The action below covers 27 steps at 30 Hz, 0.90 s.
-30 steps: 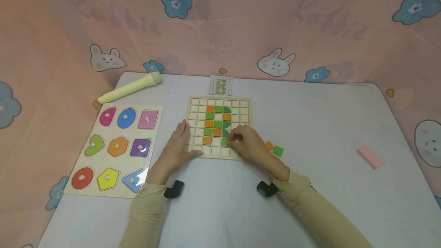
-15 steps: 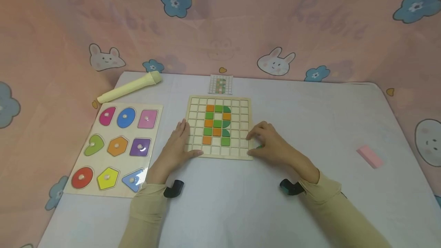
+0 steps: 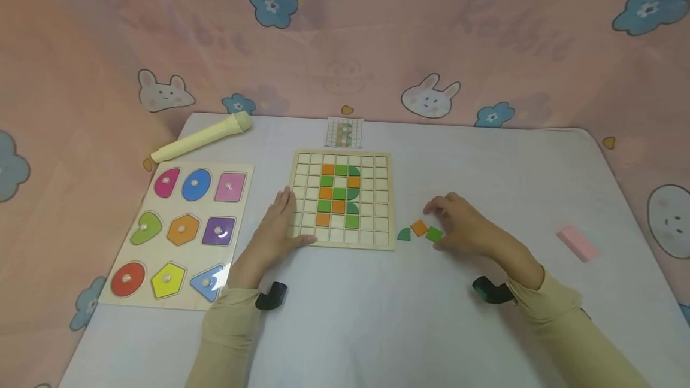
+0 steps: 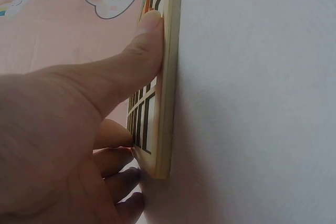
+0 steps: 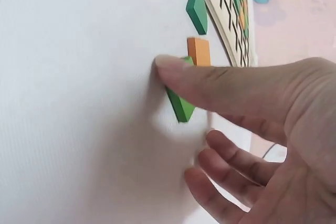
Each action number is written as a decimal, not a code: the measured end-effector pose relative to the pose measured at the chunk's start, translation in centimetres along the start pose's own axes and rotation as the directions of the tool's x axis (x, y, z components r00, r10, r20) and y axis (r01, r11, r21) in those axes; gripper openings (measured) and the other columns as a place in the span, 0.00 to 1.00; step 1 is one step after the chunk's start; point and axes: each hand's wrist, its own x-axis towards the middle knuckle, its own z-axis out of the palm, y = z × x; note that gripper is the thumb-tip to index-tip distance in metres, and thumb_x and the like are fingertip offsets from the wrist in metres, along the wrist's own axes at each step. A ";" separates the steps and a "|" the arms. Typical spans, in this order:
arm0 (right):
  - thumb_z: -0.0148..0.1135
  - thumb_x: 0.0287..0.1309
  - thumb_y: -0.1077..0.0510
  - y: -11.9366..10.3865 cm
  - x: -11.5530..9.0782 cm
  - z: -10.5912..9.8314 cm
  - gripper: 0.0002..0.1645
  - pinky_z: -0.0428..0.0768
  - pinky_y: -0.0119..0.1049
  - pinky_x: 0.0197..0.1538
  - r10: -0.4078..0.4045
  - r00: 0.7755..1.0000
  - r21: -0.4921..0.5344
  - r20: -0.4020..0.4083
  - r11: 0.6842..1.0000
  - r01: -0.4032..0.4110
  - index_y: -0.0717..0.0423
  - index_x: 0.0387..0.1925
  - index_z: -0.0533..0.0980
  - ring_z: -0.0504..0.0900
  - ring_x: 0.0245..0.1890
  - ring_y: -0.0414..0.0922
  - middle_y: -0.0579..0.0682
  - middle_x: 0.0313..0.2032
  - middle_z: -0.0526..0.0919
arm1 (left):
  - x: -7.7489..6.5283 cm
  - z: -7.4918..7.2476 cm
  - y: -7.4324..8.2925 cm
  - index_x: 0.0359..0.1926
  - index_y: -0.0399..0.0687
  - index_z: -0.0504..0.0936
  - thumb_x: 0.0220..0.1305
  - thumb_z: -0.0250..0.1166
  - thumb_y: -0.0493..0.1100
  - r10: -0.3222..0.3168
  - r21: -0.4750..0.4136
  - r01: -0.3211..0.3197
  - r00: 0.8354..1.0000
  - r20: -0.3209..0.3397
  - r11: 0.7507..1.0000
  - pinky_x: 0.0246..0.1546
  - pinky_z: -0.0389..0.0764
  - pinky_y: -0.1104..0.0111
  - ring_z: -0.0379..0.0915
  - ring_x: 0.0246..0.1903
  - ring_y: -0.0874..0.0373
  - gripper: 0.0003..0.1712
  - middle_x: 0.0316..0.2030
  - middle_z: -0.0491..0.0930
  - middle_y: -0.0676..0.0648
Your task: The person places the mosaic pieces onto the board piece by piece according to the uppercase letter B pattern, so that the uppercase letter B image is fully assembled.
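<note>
A square wooden grid board lies mid-table, with orange and green tiles in its middle columns forming a letter-like pattern. My left hand rests at the board's left side, its fingers along that edge and the thumb on the near left corner area. To the right of the board lie a dark green quarter-round tile, an orange square tile and a green square tile. Over the green square, my right hand has its thumb tip right at the tile, fingers spread apart from the thumb.
Behind the board lies a small printed pattern card. A wooden shape puzzle with knobbed pieces sits on the left, below a pale yellow stick-shaped object. A pink block lies far right.
My right hand has moved rightward from the board's lower right to the loose tiles, leaving a green square on the board. The left hand stays in place.
</note>
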 end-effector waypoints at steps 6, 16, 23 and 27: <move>0.79 0.52 0.65 0.6 0.0 -0.4 0.15 0.80 0.60 0.60 -0.023 1.000 -0.012 -0.020 1.000 0.023 0.59 0.41 0.83 0.78 0.51 0.58 0.60 0.46 0.81 | 0.0 0.1 0.0 0.84 0.36 0.41 0.62 0.78 0.52 0.007 0.003 -0.007 1.000 -0.002 1.000 0.86 0.39 0.50 0.27 0.86 0.43 0.67 0.86 0.33 0.39; 0.71 0.61 0.70 0.0 1.1 0.0 0.06 0.81 0.37 0.40 -0.059 0.976 0.036 -0.210 0.997 0.068 0.62 0.39 0.81 0.80 0.36 0.49 0.54 0.33 0.85 | -0.1 0.0 0.1 0.85 0.37 0.40 0.63 0.78 0.52 -0.002 0.007 0.002 1.000 0.008 1.000 0.86 0.39 0.50 0.26 0.86 0.44 0.67 0.86 0.32 0.40; 0.68 0.67 0.66 -2.2 2.4 1.3 0.06 0.84 0.42 0.46 -0.012 0.946 0.157 -0.325 0.985 0.067 0.62 0.44 0.81 0.84 0.41 0.53 0.59 0.41 0.88 | -0.1 -0.1 0.0 0.84 0.35 0.39 0.65 0.76 0.53 0.023 0.020 -0.024 1.000 0.020 1.000 0.86 0.37 0.49 0.25 0.86 0.42 0.66 0.86 0.31 0.38; 0.68 0.66 0.67 -3.9 3.3 2.6 0.06 0.84 0.37 0.43 -0.032 0.942 0.205 -0.335 0.973 0.106 0.62 0.44 0.81 0.84 0.40 0.52 0.58 0.41 0.87 | -0.2 -0.2 -0.3 0.84 0.34 0.37 0.70 0.72 0.53 0.035 0.026 -0.036 0.999 0.039 0.999 0.86 0.36 0.49 0.23 0.86 0.42 0.63 0.86 0.29 0.38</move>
